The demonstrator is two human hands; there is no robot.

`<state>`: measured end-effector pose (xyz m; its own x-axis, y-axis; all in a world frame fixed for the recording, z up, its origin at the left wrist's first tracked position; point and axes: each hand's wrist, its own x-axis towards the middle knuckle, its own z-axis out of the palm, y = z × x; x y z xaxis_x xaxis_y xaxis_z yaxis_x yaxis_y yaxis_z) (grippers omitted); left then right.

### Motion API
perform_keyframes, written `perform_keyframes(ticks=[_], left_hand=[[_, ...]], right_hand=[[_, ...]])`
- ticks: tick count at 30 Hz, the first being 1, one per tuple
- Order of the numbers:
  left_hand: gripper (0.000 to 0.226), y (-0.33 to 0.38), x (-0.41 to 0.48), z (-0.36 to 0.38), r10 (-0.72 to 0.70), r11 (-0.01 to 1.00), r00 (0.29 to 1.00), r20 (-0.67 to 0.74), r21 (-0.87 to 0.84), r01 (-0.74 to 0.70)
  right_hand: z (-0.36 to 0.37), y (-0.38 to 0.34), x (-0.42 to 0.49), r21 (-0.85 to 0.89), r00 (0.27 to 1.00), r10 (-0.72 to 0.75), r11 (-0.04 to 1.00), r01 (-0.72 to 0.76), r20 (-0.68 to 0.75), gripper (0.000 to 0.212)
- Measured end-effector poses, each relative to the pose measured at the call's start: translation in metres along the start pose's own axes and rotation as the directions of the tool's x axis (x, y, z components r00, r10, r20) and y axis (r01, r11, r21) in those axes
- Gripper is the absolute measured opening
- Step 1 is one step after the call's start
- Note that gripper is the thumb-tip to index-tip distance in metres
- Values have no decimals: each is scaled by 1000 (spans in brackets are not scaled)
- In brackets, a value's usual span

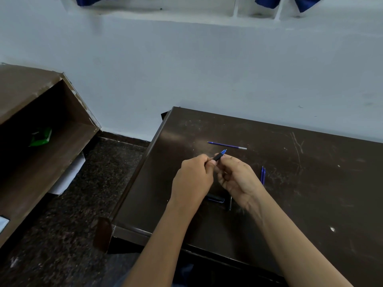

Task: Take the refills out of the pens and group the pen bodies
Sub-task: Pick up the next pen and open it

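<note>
— Where's the pen?
— I see my left hand and right hand pinching the pen with their fingers, above the worktop. One refill lies just beyond it.
— Any writing?
— None legible.

Pale blue wall, dark speckled floor, brown shelf unit left.

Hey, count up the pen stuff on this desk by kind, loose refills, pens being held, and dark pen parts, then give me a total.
Loose blue refills: 3, one lone refill and a pair of refills beside the right hand
Pens held in both hands: 1, black pen
Dark pen parts partly hidden under the hands: 2, pen body and thin piece
Total: 6
</note>
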<state>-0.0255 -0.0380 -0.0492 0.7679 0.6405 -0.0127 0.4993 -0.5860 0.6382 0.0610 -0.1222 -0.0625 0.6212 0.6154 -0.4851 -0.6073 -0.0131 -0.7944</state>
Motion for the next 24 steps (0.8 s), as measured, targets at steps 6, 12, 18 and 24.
perform_keyframes(ticks=[6, 12, 18, 24], left_hand=[[17, -1, -2, -1, 22, 999, 999, 27, 34, -23], [23, -3, -2, 0, 16, 998, 999, 31, 67, -18], [21, -4, -1, -2, 19, 999, 1000, 19, 44, -20], [20, -3, -2, 0, 29, 998, 999, 32, 59, -31]], right_hand=[[-1, 2, 1, 11, 1000, -2, 1000, 2, 16, 7], [-3, 0, 2, 84, 999, 38, 996, -41, 37, 25], [-4, 0, 3, 61, 992, 79, 995, -85, 97, 22], [-7, 4, 2, 1, 996, 70, 998, -70, 53, 13]])
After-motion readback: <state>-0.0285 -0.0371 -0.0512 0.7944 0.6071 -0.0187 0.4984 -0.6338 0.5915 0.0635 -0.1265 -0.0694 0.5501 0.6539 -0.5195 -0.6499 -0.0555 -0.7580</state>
